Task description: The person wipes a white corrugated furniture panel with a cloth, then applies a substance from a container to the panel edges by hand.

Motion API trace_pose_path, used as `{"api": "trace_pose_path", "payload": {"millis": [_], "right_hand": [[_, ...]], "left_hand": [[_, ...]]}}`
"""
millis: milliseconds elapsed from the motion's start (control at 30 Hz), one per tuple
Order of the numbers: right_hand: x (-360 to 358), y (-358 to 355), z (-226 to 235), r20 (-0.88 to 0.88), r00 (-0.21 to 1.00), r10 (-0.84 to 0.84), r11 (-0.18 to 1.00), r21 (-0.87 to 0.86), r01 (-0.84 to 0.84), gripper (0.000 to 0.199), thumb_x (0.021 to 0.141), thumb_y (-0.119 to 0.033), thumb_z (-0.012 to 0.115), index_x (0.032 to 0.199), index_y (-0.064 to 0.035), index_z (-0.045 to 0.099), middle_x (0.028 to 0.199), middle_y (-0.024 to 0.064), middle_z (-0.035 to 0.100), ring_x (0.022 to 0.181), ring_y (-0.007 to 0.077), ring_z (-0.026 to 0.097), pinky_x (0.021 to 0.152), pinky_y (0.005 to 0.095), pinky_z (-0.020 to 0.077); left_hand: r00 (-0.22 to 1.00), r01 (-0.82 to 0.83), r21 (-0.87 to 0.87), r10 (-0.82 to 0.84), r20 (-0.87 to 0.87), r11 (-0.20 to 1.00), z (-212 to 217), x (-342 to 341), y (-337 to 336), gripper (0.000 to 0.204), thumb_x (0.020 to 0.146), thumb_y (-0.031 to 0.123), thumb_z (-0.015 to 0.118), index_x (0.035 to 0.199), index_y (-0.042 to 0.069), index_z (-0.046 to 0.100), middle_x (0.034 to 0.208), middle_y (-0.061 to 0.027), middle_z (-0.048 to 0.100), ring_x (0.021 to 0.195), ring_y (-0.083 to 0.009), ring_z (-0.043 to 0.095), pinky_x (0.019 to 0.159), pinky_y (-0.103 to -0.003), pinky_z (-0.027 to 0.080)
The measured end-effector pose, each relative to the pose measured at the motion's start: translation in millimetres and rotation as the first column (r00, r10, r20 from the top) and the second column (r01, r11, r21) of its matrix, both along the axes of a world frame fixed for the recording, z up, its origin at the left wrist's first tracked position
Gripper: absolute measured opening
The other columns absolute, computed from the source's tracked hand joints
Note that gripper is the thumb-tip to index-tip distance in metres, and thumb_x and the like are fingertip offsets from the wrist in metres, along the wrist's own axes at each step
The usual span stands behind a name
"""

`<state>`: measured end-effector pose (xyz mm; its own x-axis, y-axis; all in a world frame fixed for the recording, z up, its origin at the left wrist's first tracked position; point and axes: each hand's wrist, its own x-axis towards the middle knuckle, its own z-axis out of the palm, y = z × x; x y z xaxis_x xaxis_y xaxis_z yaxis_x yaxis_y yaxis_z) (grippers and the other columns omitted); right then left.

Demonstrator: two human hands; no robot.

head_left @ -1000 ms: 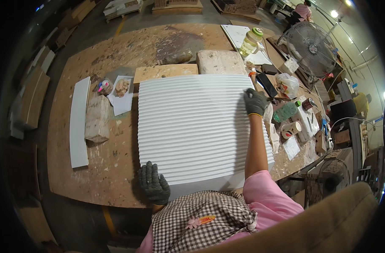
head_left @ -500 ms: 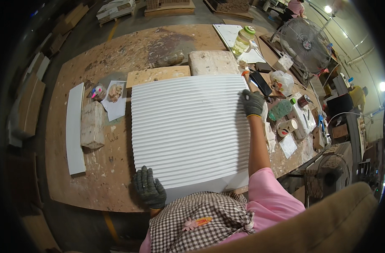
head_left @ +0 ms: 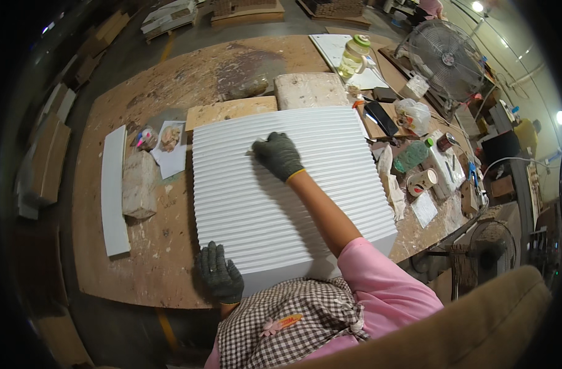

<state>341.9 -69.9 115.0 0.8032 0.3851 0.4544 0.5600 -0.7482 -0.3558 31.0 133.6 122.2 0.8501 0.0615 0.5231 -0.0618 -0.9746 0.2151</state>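
Note:
A white ribbed panel [head_left: 250, 209] lies in front of me, its ridges running from side to side. My right hand [head_left: 279, 155], in a dark grey knit glove, is closed over the panel's upper middle. A small pale edge pokes out by its fingers, too little to name. At the panel's near left corner rests my left hand [head_left: 219, 270], gloved alike, with its fingers stretched out and holding nothing. Under the panel's far side are a wooden board [head_left: 232, 111] and a pale block [head_left: 312, 91].
The panel is on a stained brown worktable [head_left: 170, 258]. To the left are a white strip [head_left: 113, 190] and a worn block [head_left: 139, 184]. On the right stand a phone [head_left: 380, 118], a green bottle [head_left: 411, 157], a paper cup [head_left: 421, 182] and a large fan [head_left: 444, 61].
My right hand has swept left across the panel from its right edge to the upper middle, still closed. My left hand has stayed at the near left corner.

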Motion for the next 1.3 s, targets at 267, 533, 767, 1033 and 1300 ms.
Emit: {"api": "trace_pose_path", "payload": {"millis": [267, 533, 767, 1033, 1300], "right_hand": [[9, -271, -10, 0.037, 0.727, -0.685, 0.719, -0.126, 0.684, 0.032, 0.086, -0.042, 0.069, 0.096, -0.0133, 0.078, 0.082, 0.0188, 0.066, 0.087, 0.0369, 0.067, 0.079, 0.0481, 0.0517], [-3, -183, 2, -0.048, 0.927, -0.372, 0.928, -0.017, 0.372, 0.026, 0.084, -0.034, 0.074, 0.104, -0.0180, 0.076, 0.090, 0.0169, 0.068, 0.091, 0.0375, 0.065, 0.081, 0.0484, 0.0521], [7, -261, -11, 0.049, 0.710, -0.703, 0.701, -0.123, 0.702, 0.026, 0.083, -0.038, 0.071, 0.090, -0.0144, 0.076, 0.084, 0.0213, 0.063, 0.082, 0.0404, 0.065, 0.074, 0.0512, 0.0509], [3, -129, -25, 0.052, 0.838, -0.543, 0.832, -0.097, 0.546, 0.013, 0.089, -0.027, 0.062, 0.087, -0.0152, 0.068, 0.082, 0.0205, 0.062, 0.080, 0.0415, 0.061, 0.070, 0.0535, 0.0482], [10, -45, 10, -0.632, 0.737, 0.241, 0.624, 0.683, 0.381, 0.043, 0.094, -0.042, 0.068, 0.117, -0.0063, 0.070, 0.108, 0.0171, 0.071, 0.091, 0.0244, 0.068, 0.078, 0.0351, 0.0563]], "left_hand": [[1.000, -0.009, 0.039, 0.010, -0.028, 0.999, 2, -2, 1, 0.041, 0.104, 0.023, 0.042, 0.122, -0.005, 0.067, 0.131, -0.0206, 0.065, 0.125, -0.0413, 0.057, 0.112, -0.056, 0.040], [0.999, 0.001, 0.018, 0.000, -0.043, 1.000, 11, -1, 1, 0.041, 0.104, 0.023, 0.043, 0.123, -0.004, 0.067, 0.132, -0.0211, 0.064, 0.124, -0.0404, 0.058, 0.112, -0.056, 0.040], [0.999, -0.028, 0.052, 0.029, -0.025, 0.998, 7, -3, 2, 0.039, 0.100, 0.020, 0.047, 0.125, -0.001, 0.068, 0.132, -0.0178, 0.066, 0.123, -0.0396, 0.060, 0.111, -0.053, 0.042], [0.999, 0.019, -0.003, -0.019, 0.034, 1.000, 6, 6, -1, 0.039, 0.101, 0.021, 0.046, 0.124, -0.001, 0.068, 0.130, -0.0186, 0.067, 0.121, -0.0401, 0.061, 0.111, -0.054, 0.043], [0.999, -0.029, -0.001, 0.029, 0.044, 1.000, -10, -1, 5, 0.039, 0.102, 0.020, 0.045, 0.123, -0.003, 0.068, 0.131, -0.0208, 0.065, 0.124, -0.0398, 0.059, 0.112, -0.056, 0.040]]}}
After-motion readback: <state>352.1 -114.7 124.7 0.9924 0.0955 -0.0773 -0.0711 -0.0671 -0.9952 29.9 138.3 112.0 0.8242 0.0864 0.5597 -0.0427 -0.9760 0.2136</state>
